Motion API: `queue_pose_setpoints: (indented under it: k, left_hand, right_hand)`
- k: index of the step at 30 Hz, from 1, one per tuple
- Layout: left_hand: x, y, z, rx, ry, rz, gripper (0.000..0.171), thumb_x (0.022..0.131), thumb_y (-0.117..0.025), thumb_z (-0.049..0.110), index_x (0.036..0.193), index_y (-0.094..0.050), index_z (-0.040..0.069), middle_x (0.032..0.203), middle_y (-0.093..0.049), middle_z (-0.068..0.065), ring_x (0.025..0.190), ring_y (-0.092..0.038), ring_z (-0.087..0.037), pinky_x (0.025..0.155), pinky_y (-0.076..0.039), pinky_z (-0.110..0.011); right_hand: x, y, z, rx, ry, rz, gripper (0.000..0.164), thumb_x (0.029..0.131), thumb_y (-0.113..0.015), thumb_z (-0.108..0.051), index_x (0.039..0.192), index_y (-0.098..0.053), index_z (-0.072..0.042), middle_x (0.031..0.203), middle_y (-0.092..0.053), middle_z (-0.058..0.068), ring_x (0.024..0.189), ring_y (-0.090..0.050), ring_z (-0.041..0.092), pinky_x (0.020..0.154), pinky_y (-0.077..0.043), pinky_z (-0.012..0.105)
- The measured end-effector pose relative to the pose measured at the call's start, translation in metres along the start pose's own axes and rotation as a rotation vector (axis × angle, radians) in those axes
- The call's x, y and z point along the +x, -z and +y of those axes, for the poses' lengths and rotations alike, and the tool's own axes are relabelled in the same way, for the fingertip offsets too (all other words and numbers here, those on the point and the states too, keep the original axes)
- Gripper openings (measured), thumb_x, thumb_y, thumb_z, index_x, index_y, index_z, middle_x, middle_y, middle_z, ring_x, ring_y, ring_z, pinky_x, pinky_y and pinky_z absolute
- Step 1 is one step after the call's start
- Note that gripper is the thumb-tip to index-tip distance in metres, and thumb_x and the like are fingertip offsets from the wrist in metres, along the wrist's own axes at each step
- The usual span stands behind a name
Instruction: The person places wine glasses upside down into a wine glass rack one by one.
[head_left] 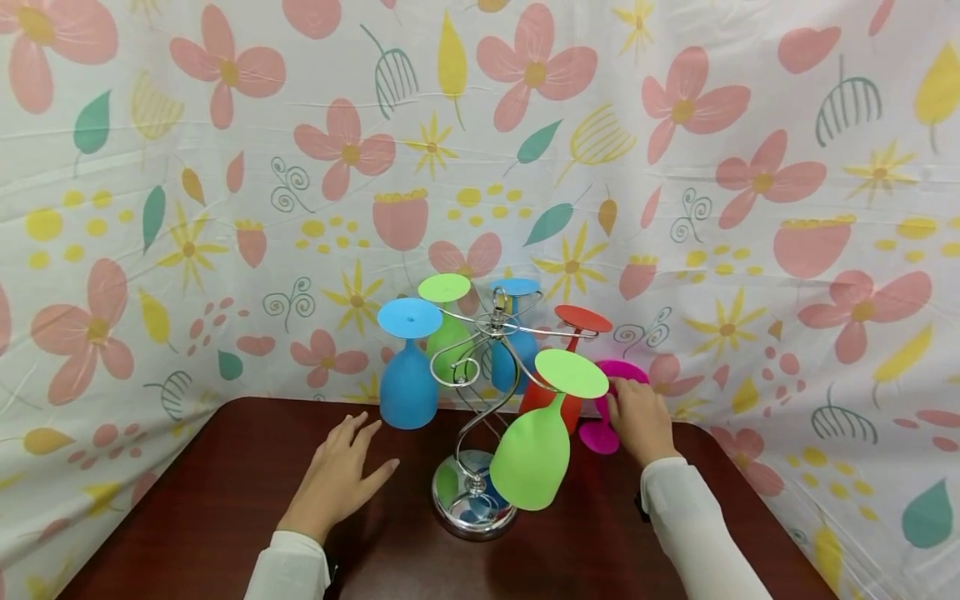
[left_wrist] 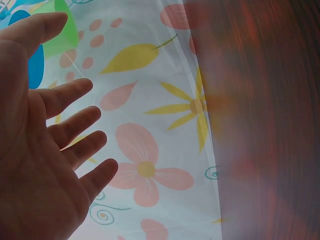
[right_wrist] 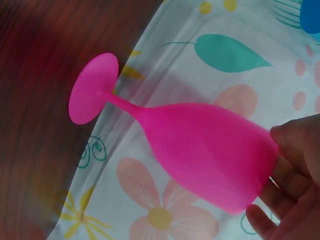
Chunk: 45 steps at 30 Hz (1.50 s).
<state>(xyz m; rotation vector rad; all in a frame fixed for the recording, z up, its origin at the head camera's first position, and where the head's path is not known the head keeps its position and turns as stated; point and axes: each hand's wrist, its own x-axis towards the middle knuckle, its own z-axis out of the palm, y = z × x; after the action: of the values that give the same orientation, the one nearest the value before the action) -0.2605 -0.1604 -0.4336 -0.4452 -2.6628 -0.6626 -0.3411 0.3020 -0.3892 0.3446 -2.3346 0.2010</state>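
In the right wrist view my right hand pinches a pink plastic goblet near its rim. The head view shows this goblet upright, foot down, right of a chrome glass rack, partly hidden by my right hand. My left hand holds nothing, fingers spread, left of the rack and below a blue goblet. Upside down on the rack's arms also hang a light green goblet in front, a red one, and a green one and another blue one behind.
The rack's round mirrored base stands on a dark reddish-brown table. A white cloth with flowers and leaves hangs behind and beside the table. The front green goblet leans out from the rack toward me.
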Motion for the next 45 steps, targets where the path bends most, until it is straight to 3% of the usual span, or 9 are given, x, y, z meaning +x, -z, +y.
queue_pose_setpoints:
  k: [5, 16, 26, 32, 35, 38, 41, 45]
  left_hand:
    - [0.0, 0.002, 0.001, -0.01, -0.001, -0.002, 0.071, 0.094, -0.068, 0.047, 0.145, -0.05, 0.001, 0.151, -0.04, -0.023, 0.143, -0.028, -0.046, 0.107, -0.029, -0.069]
    - [-0.001, 0.002, 0.001, -0.01, -0.007, 0.005, 0.073, 0.095, -0.064, 0.052, 0.145, -0.05, 0.002, 0.152, -0.04, -0.023, 0.142, -0.029, -0.046, 0.107, -0.029, -0.069]
    - [0.0, 0.003, 0.001, -0.011, -0.012, 0.019, 0.071, 0.094, -0.067, 0.049, 0.145, -0.05, 0.002, 0.151, -0.041, -0.023, 0.142, -0.03, -0.046, 0.106, -0.03, -0.069]
    - [-0.001, 0.004, 0.001, -0.017, -0.01, 0.025, 0.071, 0.094, -0.066, 0.05, 0.144, -0.051, 0.002, 0.151, -0.041, -0.022, 0.142, -0.03, -0.046, 0.106, -0.03, -0.069]
    - [-0.001, 0.005, -0.001, -0.017, -0.007, 0.032, 0.071, 0.094, -0.065, 0.051, 0.144, -0.051, 0.002, 0.151, -0.041, -0.022, 0.142, -0.03, -0.046, 0.105, -0.031, -0.069]
    - [-0.002, 0.005, -0.002, -0.017, -0.002, 0.033, 0.071, 0.094, -0.066, 0.051, 0.144, -0.05, 0.002, 0.151, -0.041, -0.022, 0.142, -0.03, -0.046, 0.105, -0.031, -0.069]
    - [-0.002, 0.006, -0.003, -0.014, -0.001, 0.036, 0.072, 0.094, -0.066, 0.051, 0.145, -0.05, 0.002, 0.151, -0.041, -0.022, 0.141, -0.03, -0.046, 0.105, -0.031, -0.069]
    - [-0.002, 0.009, -0.001, -0.016, -0.003, 0.04, 0.072, 0.094, -0.066, 0.051, 0.145, -0.05, 0.002, 0.15, -0.041, -0.022, 0.142, -0.03, -0.046, 0.106, -0.03, -0.069]
  right_hand:
    - [0.0, 0.001, 0.001, -0.005, 0.071, 0.072, 0.009, 0.085, -0.071, 0.0, 0.092, -0.069, 0.005, 0.078, -0.066, 0.019, 0.071, -0.061, 0.043, 0.061, -0.048, 0.056]
    - [-0.007, 0.017, -0.001, -0.019, 0.101, 0.077, 0.007, 0.086, -0.07, 0.001, 0.091, -0.068, 0.004, 0.074, -0.064, 0.017, 0.068, -0.058, 0.04, 0.06, -0.05, 0.052]
    - [-0.009, 0.067, -0.015, 0.028, 0.005, -0.082, 0.006, 0.091, -0.066, -0.005, 0.095, -0.068, -0.001, 0.084, -0.066, 0.014, 0.083, -0.063, 0.038, 0.063, -0.052, 0.057]
    - [-0.012, 0.09, -0.016, 0.102, 0.067, -0.216, 0.004, 0.088, -0.073, -0.004, 0.091, -0.07, -0.003, 0.08, -0.066, 0.004, 0.07, -0.063, 0.024, 0.065, -0.054, 0.047]
    - [-0.016, 0.095, -0.014, 0.191, 0.097, -0.303, 0.005, 0.089, -0.074, -0.006, 0.088, -0.069, -0.008, 0.072, -0.061, -0.006, 0.062, -0.054, 0.01, 0.059, -0.05, 0.034]
    - [-0.022, 0.096, -0.012, 0.332, 0.074, -0.444, 0.004, 0.094, -0.071, -0.013, 0.092, -0.067, -0.013, 0.071, -0.057, -0.011, 0.062, -0.048, 0.003, 0.057, -0.044, 0.026]
    - [-0.03, 0.093, -0.01, 0.543, 0.011, -0.62, 0.009, 0.099, -0.065, -0.02, 0.1, -0.067, -0.011, 0.081, -0.063, -0.007, 0.07, -0.055, 0.004, 0.063, -0.048, 0.026]
    - [-0.043, 0.08, -0.01, 0.905, -0.093, -0.824, 0.02, 0.104, -0.056, -0.018, 0.11, -0.061, 0.0, 0.1, -0.065, 0.009, 0.094, -0.066, 0.017, 0.079, -0.057, 0.031]
